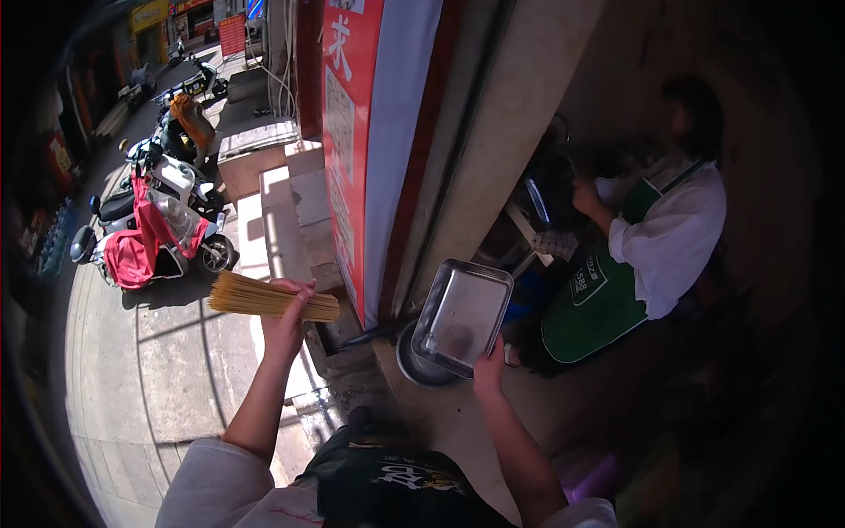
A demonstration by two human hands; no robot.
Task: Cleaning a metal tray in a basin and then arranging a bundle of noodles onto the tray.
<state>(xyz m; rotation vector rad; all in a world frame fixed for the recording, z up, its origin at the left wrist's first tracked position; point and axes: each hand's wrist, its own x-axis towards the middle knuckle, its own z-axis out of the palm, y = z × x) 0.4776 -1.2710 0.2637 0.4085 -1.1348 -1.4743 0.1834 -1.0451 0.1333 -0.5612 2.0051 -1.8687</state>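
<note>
My left hand (pixel 286 315) is closed around a bundle of thin bamboo skewers (pixel 243 294), held nearly level over the step at the doorway. By its lower right edge, my right hand (pixel 489 371) grips a rectangular stainless steel tray (pixel 461 318). Nothing but a few blurred marks or reflections shows inside the tray. Below it, partly covered, a round metal basin (pixel 417 369) sits at floor level; I cannot tell what it holds.
A person in a green apron (pixel 594 310) works at the right, near a dim sink area. A red sign panel (pixel 350 132) with writing stands between inside and street. Steps (pixel 284 191) lead outside, where scooters (pixel 165 224) are parked. The far right is too dark to make out.
</note>
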